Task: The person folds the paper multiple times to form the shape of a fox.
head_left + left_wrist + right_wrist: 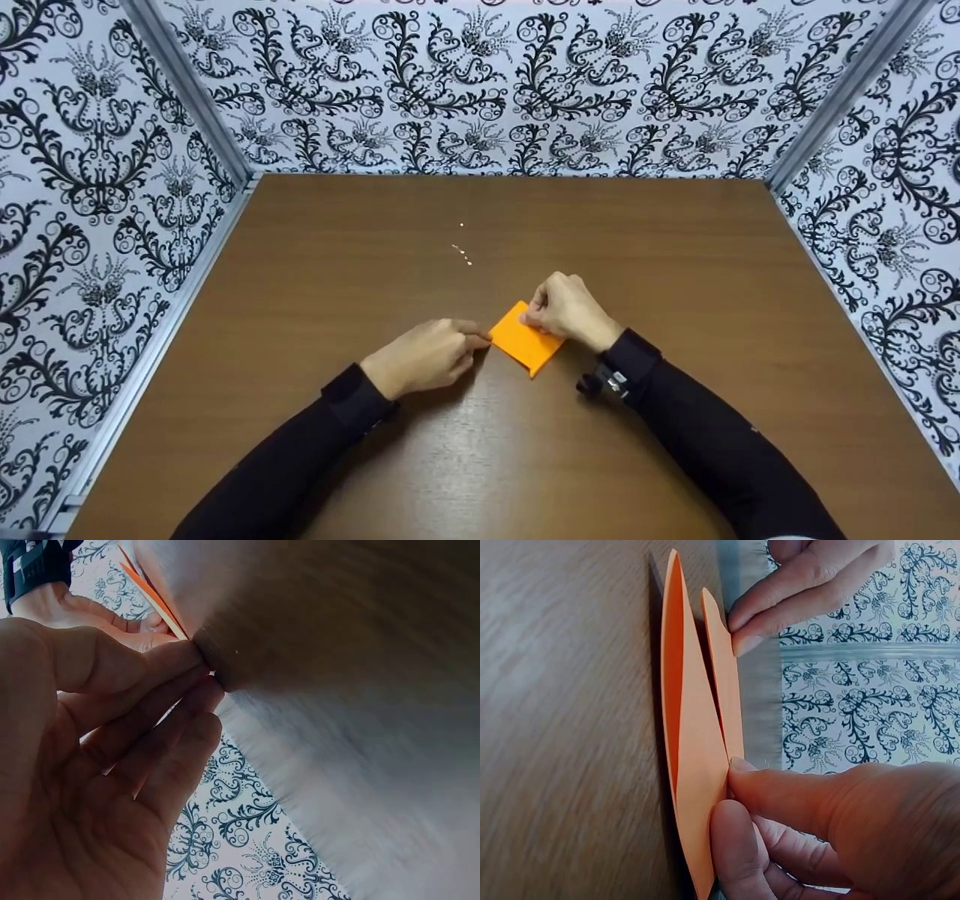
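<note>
A small orange sheet of folded paper lies on the brown table, turned like a diamond, with layers slightly lifted apart along its near edge. My left hand reaches in from the left, its extended index fingertip at the paper's left corner. From the right, my right hand bends over the paper and pinches a flap between thumb and index finger. In the right wrist view the folded layers of the paper gape open toward the camera. Only a thin edge of the paper shows in the left wrist view.
Several tiny white specks dot the wooden table beyond the hands. Patterned black-and-white panels with metal frame posts stand around the back and sides. A dark device is strapped at the right wrist.
</note>
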`<action>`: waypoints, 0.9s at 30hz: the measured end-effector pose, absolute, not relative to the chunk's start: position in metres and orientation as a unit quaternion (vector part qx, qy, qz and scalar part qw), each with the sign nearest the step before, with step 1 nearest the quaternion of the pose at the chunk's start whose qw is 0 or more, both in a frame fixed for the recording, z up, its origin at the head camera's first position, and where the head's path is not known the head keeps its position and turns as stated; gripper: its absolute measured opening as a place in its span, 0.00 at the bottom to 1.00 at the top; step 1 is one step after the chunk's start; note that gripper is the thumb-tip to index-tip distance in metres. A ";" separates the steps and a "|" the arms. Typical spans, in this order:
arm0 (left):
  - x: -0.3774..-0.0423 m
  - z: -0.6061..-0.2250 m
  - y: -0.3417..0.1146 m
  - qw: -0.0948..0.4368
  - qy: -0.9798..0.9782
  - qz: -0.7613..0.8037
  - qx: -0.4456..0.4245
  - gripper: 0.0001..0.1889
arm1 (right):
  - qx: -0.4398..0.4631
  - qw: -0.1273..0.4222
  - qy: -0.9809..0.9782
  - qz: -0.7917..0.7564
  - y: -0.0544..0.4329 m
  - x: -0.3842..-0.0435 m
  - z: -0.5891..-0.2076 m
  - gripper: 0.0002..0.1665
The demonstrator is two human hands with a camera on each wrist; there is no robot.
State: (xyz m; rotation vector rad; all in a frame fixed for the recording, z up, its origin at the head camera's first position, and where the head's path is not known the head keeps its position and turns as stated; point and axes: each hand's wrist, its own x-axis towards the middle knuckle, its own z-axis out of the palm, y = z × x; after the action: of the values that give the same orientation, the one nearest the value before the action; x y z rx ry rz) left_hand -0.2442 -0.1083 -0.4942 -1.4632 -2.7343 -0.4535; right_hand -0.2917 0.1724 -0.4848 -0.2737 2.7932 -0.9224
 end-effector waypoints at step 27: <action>-0.238 -0.496 -0.107 0.026 -0.880 -0.127 -0.457 0.16 | -0.106 0.090 0.937 -0.320 0.176 -0.291 -0.488 0.11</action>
State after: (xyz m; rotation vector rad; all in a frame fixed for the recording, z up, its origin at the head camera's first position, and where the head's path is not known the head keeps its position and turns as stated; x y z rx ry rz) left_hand -0.2381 -0.1065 -0.4961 -1.4124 -2.7198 -0.3915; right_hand -0.2911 0.1757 -0.4876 -0.3145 2.7863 -0.9518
